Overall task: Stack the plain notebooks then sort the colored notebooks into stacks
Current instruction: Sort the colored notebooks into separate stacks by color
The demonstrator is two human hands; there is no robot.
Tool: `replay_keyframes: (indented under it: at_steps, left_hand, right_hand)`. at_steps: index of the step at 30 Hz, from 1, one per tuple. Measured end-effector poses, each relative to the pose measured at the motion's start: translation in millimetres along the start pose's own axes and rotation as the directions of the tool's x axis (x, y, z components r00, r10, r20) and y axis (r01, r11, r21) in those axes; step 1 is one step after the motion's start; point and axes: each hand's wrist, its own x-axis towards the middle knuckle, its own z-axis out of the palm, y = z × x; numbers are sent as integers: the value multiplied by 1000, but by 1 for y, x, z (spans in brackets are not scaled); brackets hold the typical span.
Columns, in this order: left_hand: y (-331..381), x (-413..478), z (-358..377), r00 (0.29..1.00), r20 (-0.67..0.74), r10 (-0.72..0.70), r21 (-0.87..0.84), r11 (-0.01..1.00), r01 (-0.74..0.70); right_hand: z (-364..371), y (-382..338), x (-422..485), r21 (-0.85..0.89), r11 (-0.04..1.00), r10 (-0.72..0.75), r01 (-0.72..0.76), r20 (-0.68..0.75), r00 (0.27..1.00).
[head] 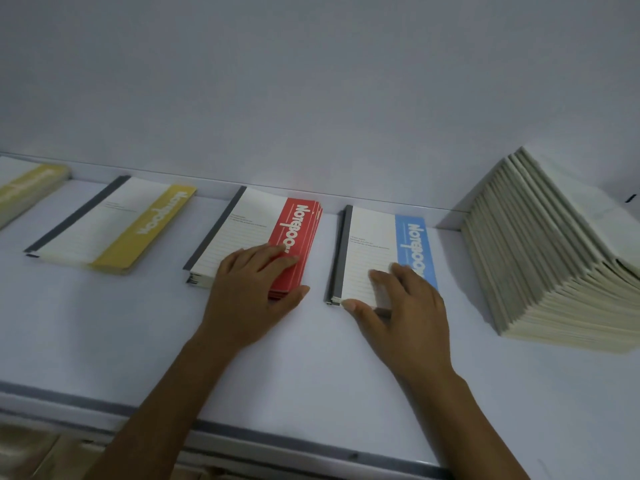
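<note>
Head view: we see the left hand [249, 289] resting flat, fingers relaxed, on the red notebook stack [256, 230]. The right hand [408, 306] lies flat on the blue notebook stack [370, 244]. The plain notebooks [554, 258] are piled far right.

Left hand [249, 289] and right hand [405, 306] are showing bare, nails trimmed short, both forearms [166, 403] running uncovered out of view.

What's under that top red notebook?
More red notebooks, their edges stepped out along its right side. The left hand rests on the top red notebook. Their covers and count are hidden.
</note>
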Motion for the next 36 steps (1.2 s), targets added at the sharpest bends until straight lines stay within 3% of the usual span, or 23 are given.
replay_keyframes:
  at_steps: [10,13,16,26,31,36]
  left_hand:
    - [3,0,-8,998,-44,53,127,991,-47]
    - [-9,-4,-34,978,-106,180,136,977,-165]
    - [-33,-20,-72,959,-173,226,199,961,-190]
    - [-175,-144,-230,976,-213,47,459,887,57]
    - [-232,-221,-271,963,-268,-32,447,881,154]
    - [-287,-270,-286,964,-238,-116,444,870,215]
  right_hand:
    - [-24,-31,7,-107,992,-50,67,155,987]
    - [-31,-66,11,-101,987,-113,126,127,985]
    - [-31,-109,8,-46,984,-168,172,70,983]
    - [-18,-304,-34,33,875,-481,483,-38,876]
    - [6,-380,-67,93,846,-523,525,-50,851]
    - [41,-421,-89,178,831,-539,527,22,842]
